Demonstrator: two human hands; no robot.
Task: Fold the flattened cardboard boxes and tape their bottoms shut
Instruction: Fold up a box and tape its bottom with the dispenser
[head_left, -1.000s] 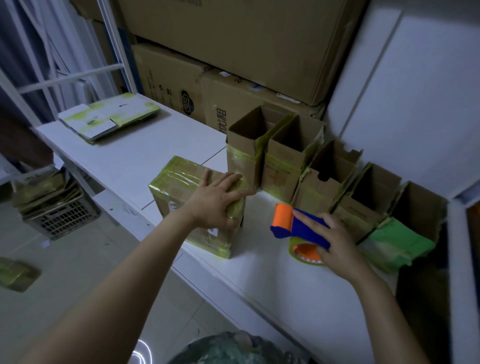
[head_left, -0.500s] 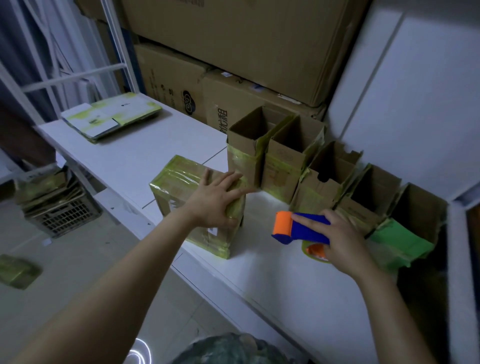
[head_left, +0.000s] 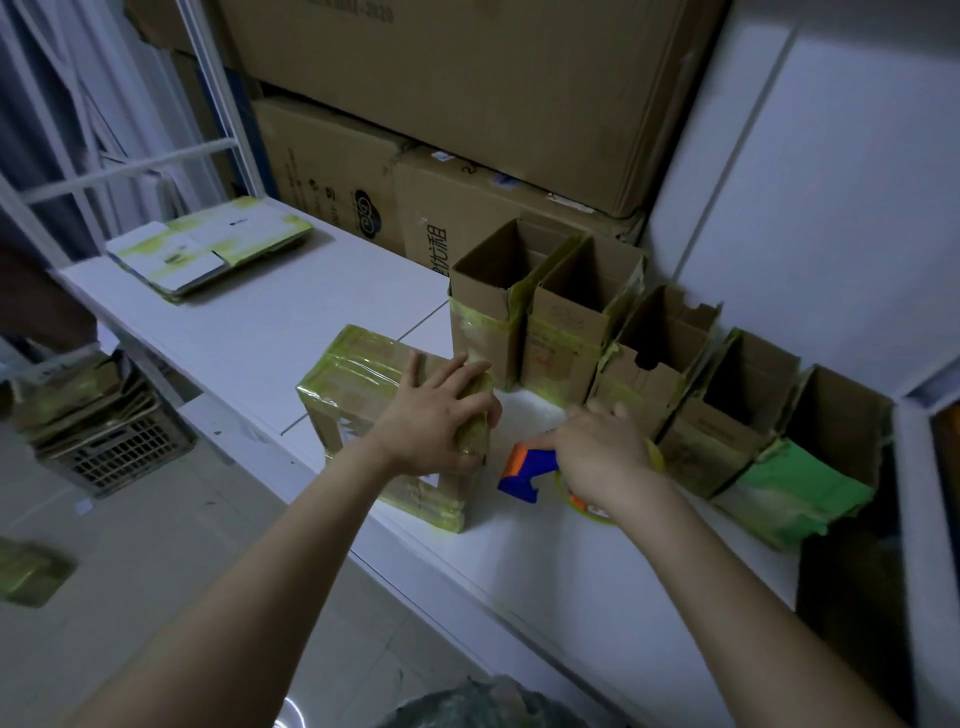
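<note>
On the floor at far left lies a flattened piece wrapped in yellow-green tape, and behind it a crate holds more flattened cardboard. A white table runs from upper left to lower right. At its far left end sits a low stack of flat boxes with yellow-green tape marks. Near the table's front edge stands a folded box, its upturned face covered in glossy yellow-green tape. The left hand lies flat on that face, fingers straight and spread, with the thumb at the box's right edge. Just right of the box, above the tabletop, is a blue and orange dispenser. The right hand grips it from above, fingers curled round the handle; the tape roll peeks out under the wrist. Behind both hands a row of five open boxes stands upright, mouths up, side by side and touching, running back-left to front-right along the wall. The last one on the right has a green-wrapped front. Large cartons are stacked behind the row's left end.
</note>
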